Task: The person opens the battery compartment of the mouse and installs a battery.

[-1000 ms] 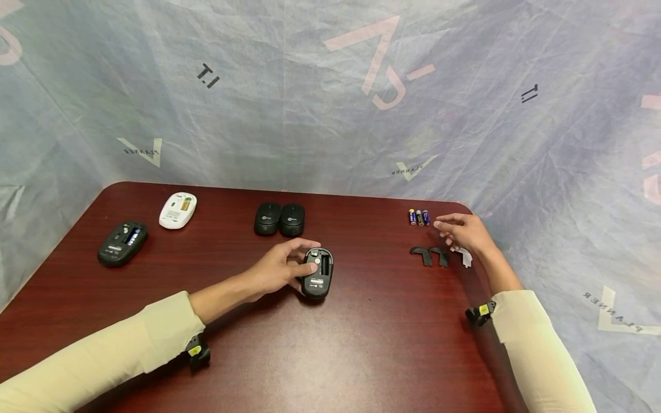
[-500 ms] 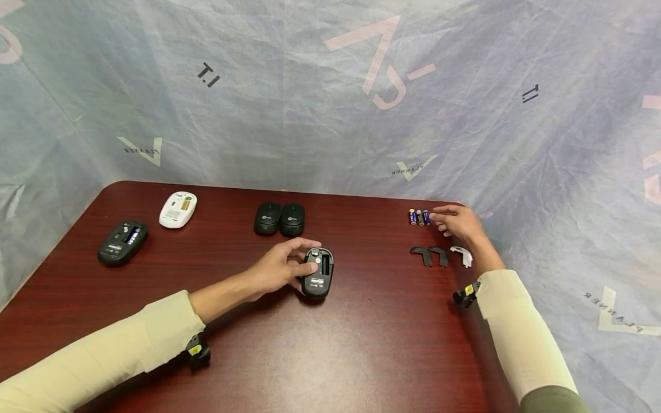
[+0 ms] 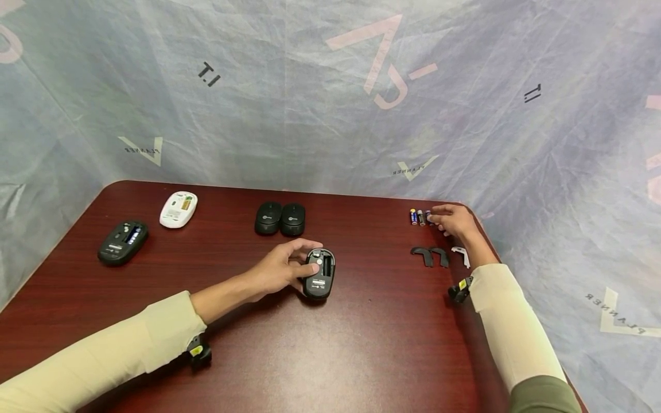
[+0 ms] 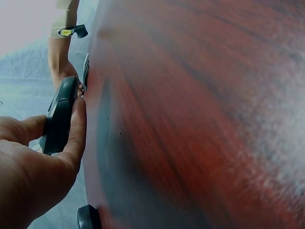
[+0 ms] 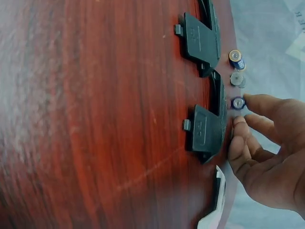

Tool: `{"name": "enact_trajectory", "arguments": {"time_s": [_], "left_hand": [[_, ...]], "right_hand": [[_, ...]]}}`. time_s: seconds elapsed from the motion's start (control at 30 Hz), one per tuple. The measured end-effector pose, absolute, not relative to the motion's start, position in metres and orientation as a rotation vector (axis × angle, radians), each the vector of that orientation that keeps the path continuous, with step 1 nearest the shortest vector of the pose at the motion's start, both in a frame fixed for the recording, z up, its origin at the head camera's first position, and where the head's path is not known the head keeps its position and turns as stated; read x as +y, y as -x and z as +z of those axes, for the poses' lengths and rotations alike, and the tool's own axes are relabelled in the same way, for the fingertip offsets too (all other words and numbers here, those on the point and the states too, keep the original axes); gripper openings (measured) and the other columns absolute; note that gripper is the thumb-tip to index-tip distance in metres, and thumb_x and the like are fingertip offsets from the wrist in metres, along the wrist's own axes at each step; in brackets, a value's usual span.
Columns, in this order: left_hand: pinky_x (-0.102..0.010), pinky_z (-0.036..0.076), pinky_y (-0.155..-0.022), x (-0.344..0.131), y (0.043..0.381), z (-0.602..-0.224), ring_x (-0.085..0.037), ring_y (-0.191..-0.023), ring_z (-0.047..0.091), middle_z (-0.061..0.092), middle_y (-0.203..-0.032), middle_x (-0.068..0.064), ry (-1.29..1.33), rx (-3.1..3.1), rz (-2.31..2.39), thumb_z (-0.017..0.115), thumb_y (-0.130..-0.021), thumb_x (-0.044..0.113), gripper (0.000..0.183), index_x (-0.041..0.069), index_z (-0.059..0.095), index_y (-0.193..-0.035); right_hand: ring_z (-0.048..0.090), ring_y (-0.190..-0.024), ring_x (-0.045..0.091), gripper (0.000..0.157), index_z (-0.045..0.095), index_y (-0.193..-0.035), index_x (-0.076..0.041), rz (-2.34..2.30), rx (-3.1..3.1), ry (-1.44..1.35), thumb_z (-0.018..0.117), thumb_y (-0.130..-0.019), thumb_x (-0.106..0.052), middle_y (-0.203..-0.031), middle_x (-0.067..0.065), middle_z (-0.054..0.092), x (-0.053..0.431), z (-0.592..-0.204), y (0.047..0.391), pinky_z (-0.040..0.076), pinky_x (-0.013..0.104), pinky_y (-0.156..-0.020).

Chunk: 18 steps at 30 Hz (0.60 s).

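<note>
Centrally, left hand (image 3: 276, 269) grips black mouse (image 3: 317, 287), rounded plastic shell, underside toward the head camera, thumb across it, held clear of the glossy red-brown wood-grain table (image 3: 330, 355). Oblong battery bay (image 3: 327, 265) uncovered. Right hand (image 3: 454, 221) at the far right, fingers bent, one touching blue battery (image 5: 238, 103), smooth cylinder, metal end. Whether it is pinched, cannot tell. Alongside, in a row: grey battery (image 3: 420, 218), yellow-topped battery (image 3: 413, 217). Nearer: two black covers (image 5: 200, 38), angular plastic, small tabs; white cover (image 3: 461, 254). Far left: dark mouse (image 3: 115, 252), shiny cell (image 3: 133, 236) inside; oval white mouse (image 3: 172, 217), gold-coloured cell (image 3: 186, 203) inside.
</note>
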State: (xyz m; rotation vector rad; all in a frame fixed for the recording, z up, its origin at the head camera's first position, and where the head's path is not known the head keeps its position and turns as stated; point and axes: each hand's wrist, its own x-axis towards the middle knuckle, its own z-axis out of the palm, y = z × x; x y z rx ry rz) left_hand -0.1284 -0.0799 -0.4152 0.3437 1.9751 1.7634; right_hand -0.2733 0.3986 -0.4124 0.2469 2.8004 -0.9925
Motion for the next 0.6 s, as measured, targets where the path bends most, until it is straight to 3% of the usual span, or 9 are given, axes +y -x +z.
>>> {"name": "enact_trajectory", "arguments": {"time_s": [0.07, 0.17, 0.27, 0.33, 0.47, 0.53, 0.6], "left_hand": [[-0.036, 0.071, -0.073, -0.079, 0.1283, -0.4154, -0.018, -0.096, 0.075, 0.072, -0.134, -0.026, -0.343, 1.973, 1.762, 0.076, -0.107, 0.005, 0.057, 0.006, 0.057, -0.161], [-0.036, 0.071, -0.073, -0.0782, 0.1283, -0.4158, -0.018, -0.097, 0.075, 0.072, -0.134, -0.025, -0.339, 1.967, 1.763, 0.076, -0.107, 0.005, 0.058, 0.006, 0.057, -0.162], [-0.036, 0.071, -0.073, -0.0786, 0.1283, -0.416, -0.018, -0.096, 0.075, 0.072, -0.134, -0.026, -0.347, 1.965, 1.761, 0.076, -0.108, 0.005, 0.059, 0.004, 0.055, -0.163], [-0.035, 0.071, -0.073, -0.0789, 0.1284, -0.4163, -0.018, -0.096, 0.075, 0.072, -0.134, -0.026, -0.349, 1.965, 1.761, 0.075, -0.108, 0.006, 0.059, 0.003, 0.054, -0.163], [-0.035, 0.071, -0.073, -0.0789, 0.1286, -0.4176, -0.019, -0.096, 0.075, 0.073, -0.133, -0.026, -0.36, 1.965, 1.763, 0.075, -0.108, 0.006, 0.059, 0.001, 0.053, -0.163], [-0.035, 0.071, -0.074, -0.0788, 0.1287, -0.4179, -0.019, -0.096, 0.075, 0.073, -0.133, -0.026, -0.36, 1.962, 1.764, 0.075, -0.108, 0.006, 0.059, 0.001, 0.053, -0.163], [-0.035, 0.07, -0.073, -0.0786, 0.1288, -0.4179, -0.019, -0.096, 0.075, 0.073, -0.134, -0.026, -0.354, 1.96, 1.765, 0.075, -0.108, 0.006, 0.059, 0.001, 0.053, -0.163]], "right_hand": [[0.068, -0.082, 0.019, 0.058, 0.059, -0.162, -0.002, -0.929, 2.812, -0.242, 0.072, -0.112, -0.029, -0.102, 0.012, 0.077, 0.3973, -0.4115, 0.2719, 0.059, 0.029, -0.068], [0.07, -0.109, 0.04, 0.059, 0.056, -0.164, -0.003, -0.8, 2.832, -0.201, 0.07, -0.114, -0.029, -0.132, 0.032, 0.072, 0.3961, -0.4093, 0.2692, 0.063, 0.046, -0.087], [0.055, -0.144, 0.055, 0.061, 0.051, -0.168, -0.005, -0.721, 2.826, -0.145, 0.065, -0.116, -0.032, -0.161, 0.041, 0.052, 0.3966, -0.4075, 0.2674, 0.054, 0.065, -0.115], [0.045, -0.155, 0.058, 0.062, 0.048, -0.169, -0.005, -0.688, 2.816, -0.106, 0.063, -0.117, -0.033, -0.167, 0.042, 0.045, 0.3982, -0.4074, 0.267, 0.044, 0.071, -0.126], [0.042, -0.158, 0.059, 0.062, 0.047, -0.17, -0.005, -0.699, 2.794, -0.062, 0.062, -0.117, -0.034, -0.168, 0.043, 0.042, 0.4016, -0.4089, 0.2663, 0.042, 0.073, -0.129], [0.044, -0.157, 0.058, 0.061, 0.047, -0.17, -0.005, -0.713, 2.786, -0.049, 0.062, -0.117, -0.034, -0.169, 0.043, 0.042, 0.4028, -0.4091, 0.2654, 0.046, 0.071, -0.125], [0.057, -0.144, 0.056, 0.059, 0.05, -0.169, -0.005, -0.732, 2.784, -0.035, 0.062, -0.118, -0.033, -0.167, 0.042, 0.046, 0.403, -0.4089, 0.2635, 0.057, 0.065, -0.111]]}}
